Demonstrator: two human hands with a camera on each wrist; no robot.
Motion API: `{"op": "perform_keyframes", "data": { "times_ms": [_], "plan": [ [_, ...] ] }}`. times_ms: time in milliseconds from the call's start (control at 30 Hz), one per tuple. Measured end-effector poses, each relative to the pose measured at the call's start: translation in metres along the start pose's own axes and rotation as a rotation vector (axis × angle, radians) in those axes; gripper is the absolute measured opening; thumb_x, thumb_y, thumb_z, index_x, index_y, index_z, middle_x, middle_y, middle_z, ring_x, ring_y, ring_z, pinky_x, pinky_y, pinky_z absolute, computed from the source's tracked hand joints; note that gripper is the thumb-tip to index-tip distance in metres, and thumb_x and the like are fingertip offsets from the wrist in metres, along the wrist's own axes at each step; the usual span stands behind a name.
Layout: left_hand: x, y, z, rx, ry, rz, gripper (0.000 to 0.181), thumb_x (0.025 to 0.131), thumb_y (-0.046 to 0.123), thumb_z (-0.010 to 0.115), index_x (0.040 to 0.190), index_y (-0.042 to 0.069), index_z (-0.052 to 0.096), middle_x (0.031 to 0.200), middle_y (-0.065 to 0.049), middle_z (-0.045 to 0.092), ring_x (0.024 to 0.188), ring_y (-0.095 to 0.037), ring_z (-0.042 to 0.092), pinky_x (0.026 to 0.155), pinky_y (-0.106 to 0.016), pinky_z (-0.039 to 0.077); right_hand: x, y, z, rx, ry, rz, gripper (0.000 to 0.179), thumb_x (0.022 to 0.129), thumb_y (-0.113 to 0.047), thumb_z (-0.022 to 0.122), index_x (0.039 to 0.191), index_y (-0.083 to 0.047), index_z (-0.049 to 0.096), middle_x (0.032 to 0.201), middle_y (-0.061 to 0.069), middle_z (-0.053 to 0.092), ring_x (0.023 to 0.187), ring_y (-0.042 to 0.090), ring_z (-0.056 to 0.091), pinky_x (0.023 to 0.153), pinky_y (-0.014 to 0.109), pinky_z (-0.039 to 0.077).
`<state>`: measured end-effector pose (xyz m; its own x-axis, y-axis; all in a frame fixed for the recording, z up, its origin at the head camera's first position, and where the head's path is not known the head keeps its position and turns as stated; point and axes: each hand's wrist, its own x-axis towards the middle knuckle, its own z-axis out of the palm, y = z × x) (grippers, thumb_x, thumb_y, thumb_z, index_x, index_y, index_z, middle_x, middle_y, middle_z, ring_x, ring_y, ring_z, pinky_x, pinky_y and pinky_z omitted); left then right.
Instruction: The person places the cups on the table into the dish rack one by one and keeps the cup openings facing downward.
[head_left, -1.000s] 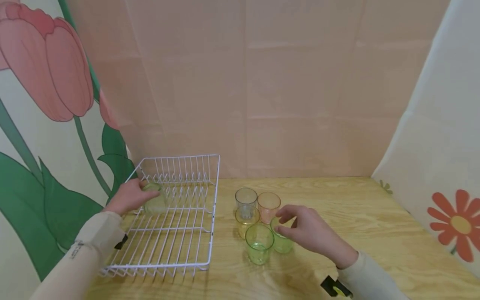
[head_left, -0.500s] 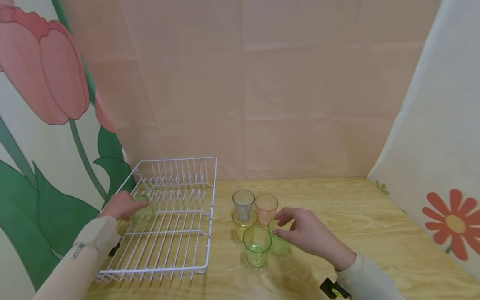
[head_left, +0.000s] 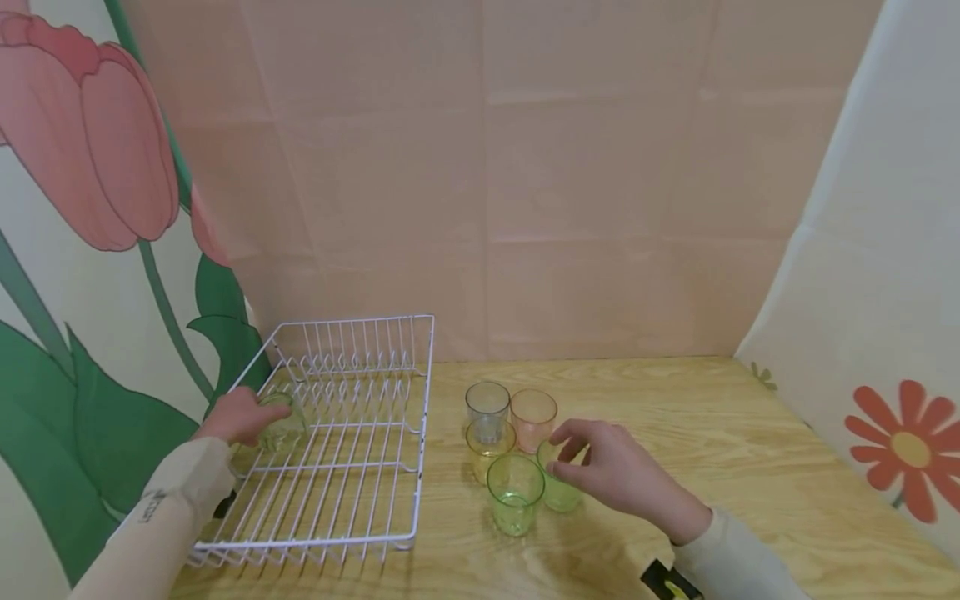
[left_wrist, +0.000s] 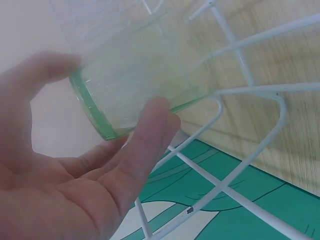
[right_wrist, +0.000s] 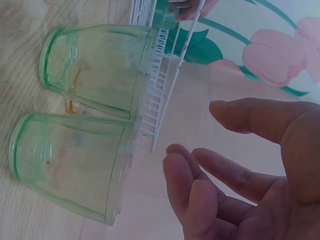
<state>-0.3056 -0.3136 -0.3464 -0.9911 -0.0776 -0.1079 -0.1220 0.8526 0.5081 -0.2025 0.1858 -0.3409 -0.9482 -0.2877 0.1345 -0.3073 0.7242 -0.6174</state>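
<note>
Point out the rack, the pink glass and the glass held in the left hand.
Rack [head_left: 300, 542]: head view, front rail.
Pink glass [head_left: 533, 425]: head view, near side wall.
Held glass [left_wrist: 132, 77]: left wrist view, side wall.

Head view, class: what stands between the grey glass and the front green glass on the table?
A yellow glass stands between them, as the head view shows.

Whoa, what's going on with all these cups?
A person's left hand holds a pale green glass at the left side of a white wire rack. On the table stand a grey glass, an orange glass, a yellow glass, a front green glass and a right green glass. The right hand hovers near the right green glass, holding nothing.
</note>
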Motion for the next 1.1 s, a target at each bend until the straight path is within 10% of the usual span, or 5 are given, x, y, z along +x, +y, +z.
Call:
{"op": "perform_keyframes", "data": {
  "times_ms": [300,633,1100],
  "plan": [
    [0.000,0.002,-0.001,-0.043,-0.033,0.022,0.043,0.091,0.039,0.066,0.075,0.009,0.040,0.073,-0.006,0.042,0.070,-0.025,0.063,0.061,-0.037,0.052,0.003,0.006,-0.004,-0.044,0.041,0.054,0.029,0.087,-0.022,0.076,0.110,-0.007,0.069,0.077,0.000,0.064,0.054,0.014,0.055,0.051,0.031,0.047],
    [-0.026,0.031,-0.026,0.022,-0.082,0.061,0.084,0.094,0.048,0.061,0.135,-0.020,0.035,0.130,-0.040,0.046,0.092,-0.035,0.058,0.071,-0.043,0.053,0.006,0.026,-0.008,-0.136,0.066,0.094,0.033,0.088,-0.029,0.075,0.111,-0.006,0.068,0.083,0.002,0.067,0.062,0.014,0.056,0.057,0.033,0.047],
    [-0.091,0.098,-0.006,0.020,-0.020,0.317,0.053,0.096,0.036,0.066,0.126,-0.005,0.054,0.105,-0.018,0.069,0.088,-0.026,0.066,0.072,-0.043,0.055,0.011,0.045,-0.006,-0.149,0.056,0.156,0.041,0.089,-0.033,0.072,0.115,-0.002,0.066,0.081,0.002,0.065,0.064,0.014,0.057,0.054,0.034,0.046]
  ]
}}
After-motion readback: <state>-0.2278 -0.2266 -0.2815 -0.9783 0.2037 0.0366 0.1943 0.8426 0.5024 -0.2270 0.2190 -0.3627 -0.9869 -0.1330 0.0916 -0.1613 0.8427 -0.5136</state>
